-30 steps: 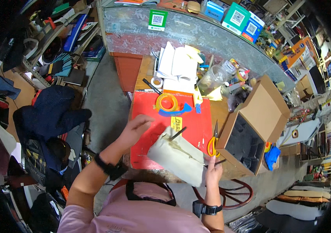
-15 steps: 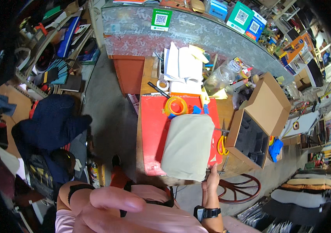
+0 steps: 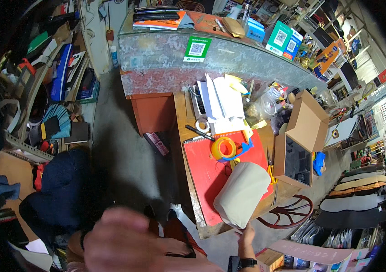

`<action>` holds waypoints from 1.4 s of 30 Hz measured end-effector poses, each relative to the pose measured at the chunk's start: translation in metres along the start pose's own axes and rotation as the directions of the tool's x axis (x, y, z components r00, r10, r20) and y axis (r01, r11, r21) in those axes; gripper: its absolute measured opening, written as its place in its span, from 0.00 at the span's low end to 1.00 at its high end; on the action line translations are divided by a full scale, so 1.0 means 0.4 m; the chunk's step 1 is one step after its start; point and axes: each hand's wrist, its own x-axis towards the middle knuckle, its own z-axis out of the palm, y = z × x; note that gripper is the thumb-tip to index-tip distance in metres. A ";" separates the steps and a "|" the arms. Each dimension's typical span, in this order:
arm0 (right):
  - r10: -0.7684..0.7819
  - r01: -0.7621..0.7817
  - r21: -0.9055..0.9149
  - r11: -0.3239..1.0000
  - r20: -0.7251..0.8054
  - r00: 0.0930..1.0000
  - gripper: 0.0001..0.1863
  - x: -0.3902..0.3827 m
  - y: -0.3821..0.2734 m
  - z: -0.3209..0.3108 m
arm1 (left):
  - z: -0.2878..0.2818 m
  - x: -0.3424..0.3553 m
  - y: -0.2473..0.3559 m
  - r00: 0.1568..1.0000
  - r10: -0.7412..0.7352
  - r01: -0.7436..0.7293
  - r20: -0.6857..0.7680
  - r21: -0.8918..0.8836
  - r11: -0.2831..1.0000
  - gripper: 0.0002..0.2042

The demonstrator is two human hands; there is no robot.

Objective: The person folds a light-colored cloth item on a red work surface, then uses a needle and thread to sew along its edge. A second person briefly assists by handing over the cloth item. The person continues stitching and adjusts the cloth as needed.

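Note:
A smooth beige fabric-covered pad [image 3: 242, 195], rounded at its corners, is at the near edge of the table, over a red spiral-bound pad [image 3: 202, 170]. My right hand [image 3: 246, 236] grips it at its bottom corner, with most of the fingers hidden beneath. Close to the camera at the lower left, my left hand [image 3: 122, 240] is raised and smeared by motion. Its fingers do not show clearly, nor whether they hold anything. Just beyond the beige piece lies an orange-and-yellow tape roll [image 3: 224, 148] with a blue dispenser part.
Yellow-handled scissors [image 3: 272, 173] lie beside an open cardboard box [image 3: 288, 170] on the right. White papers [image 3: 220, 104], a black marker [image 3: 199, 133] and a clear plastic jar [image 3: 263, 106] are farther back. A patterned counter [image 3: 161, 56] stands behind the wooden table [image 3: 181, 111].
The view has shifted, with the table now farther right and turned. The beige pad looks shorter and more tilted, my right hand still at its bottom corner. My left hand has become more blurred.

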 end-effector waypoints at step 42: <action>-0.467 0.432 0.182 0.884 0.274 0.841 0.30 0.229 -0.736 0.898 | 0.399 0.542 -1.383 0.510 -0.438 0.781 0.741 -0.184 0.597 0.18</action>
